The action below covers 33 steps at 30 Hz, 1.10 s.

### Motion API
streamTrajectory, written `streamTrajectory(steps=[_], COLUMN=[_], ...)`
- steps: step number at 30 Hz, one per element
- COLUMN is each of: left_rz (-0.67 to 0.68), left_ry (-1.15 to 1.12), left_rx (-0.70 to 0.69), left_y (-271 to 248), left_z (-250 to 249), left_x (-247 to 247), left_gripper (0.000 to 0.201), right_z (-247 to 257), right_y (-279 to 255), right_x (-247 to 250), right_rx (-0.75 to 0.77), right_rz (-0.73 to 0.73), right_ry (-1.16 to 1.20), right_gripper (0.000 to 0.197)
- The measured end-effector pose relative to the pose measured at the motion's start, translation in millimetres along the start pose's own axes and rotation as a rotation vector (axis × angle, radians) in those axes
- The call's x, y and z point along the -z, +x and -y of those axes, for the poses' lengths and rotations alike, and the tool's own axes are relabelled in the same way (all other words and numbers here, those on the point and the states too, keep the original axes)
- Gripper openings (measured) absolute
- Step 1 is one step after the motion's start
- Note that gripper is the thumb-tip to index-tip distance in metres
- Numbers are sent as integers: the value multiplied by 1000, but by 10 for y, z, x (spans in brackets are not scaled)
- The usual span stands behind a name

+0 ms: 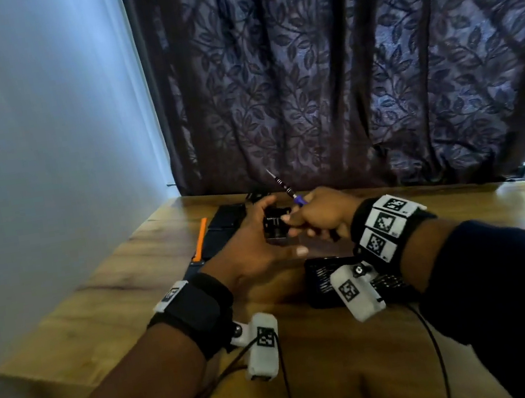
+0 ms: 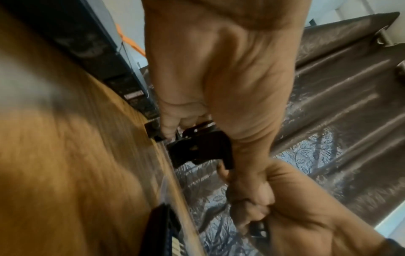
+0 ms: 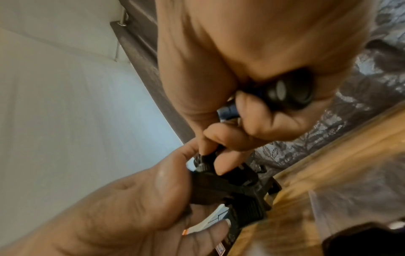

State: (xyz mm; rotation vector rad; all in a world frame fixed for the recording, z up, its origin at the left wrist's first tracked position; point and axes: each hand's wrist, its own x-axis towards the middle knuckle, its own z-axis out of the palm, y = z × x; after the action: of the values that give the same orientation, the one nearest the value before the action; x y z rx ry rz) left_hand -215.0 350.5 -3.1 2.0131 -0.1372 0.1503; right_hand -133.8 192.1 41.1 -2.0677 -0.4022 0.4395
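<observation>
My left hand [image 1: 259, 236] grips a small black boxy device [image 1: 274, 222] just above the wooden table [image 1: 134, 301]. Its fingers curl over the far side and the thumb lies under the near edge. My right hand [image 1: 317, 214] holds a slim precision screwdriver [image 1: 287, 190] with a blue collar, its tip pointing up and away. In the right wrist view the screwdriver's black end cap [image 3: 285, 91] sits against the palm. The thumb and forefinger pinch a small ribbed part on top of the device [image 3: 230, 183]. The left wrist view shows the device [image 2: 201, 149] between both hands.
An open black case of screwdriver bits [image 1: 321, 288] lies under my right wrist. An orange pry tool [image 1: 201, 239] and flat black parts [image 1: 226, 217] lie at the left rear. A dark leaf-pattern curtain [image 1: 337, 70] hangs behind the table, with a pale wall to the left.
</observation>
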Motion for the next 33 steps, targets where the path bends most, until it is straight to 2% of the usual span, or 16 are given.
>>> streamTrajectory(steps=[1,5,9,13,15,18,21,27,30,33], left_rz=[1,-5,3,-31,-32,4,50,95,60,-33], left_ry=[71,448,714,832,886,1001,1057,1108,1066,998], left_rx=[41,201,332,355,327,286,322,350,337,314], left_y=[-1,48,199,351,411,489,528,494,427,353], left_z=[5,-59,-1,125,158,179,148,-17,-138,-272], left_x=[91,318,437,479,472,480,493,534,493,394], left_gripper=[105,118,115,114,106,92,90,94,73,56], right_z=[25,128,164,135,122,106,93,122,134,104], right_y=[40,210,409,572,625,672,668,625,527,357], right_x=[-56,-311,-510,-597,-581,-559,-555,-506,-396,-192], right_rx=[-18,-70,-93,-107,-125,-146,-148,-100,-99,-100], right_rz=[19,84,84,58,46,17,10,-3,10,2], right_ry=[22,12,-61,-95,-133,-184,-189,-339,-309,-289], right_gripper=[15,7,8,15,21,17,10,29,29,33])
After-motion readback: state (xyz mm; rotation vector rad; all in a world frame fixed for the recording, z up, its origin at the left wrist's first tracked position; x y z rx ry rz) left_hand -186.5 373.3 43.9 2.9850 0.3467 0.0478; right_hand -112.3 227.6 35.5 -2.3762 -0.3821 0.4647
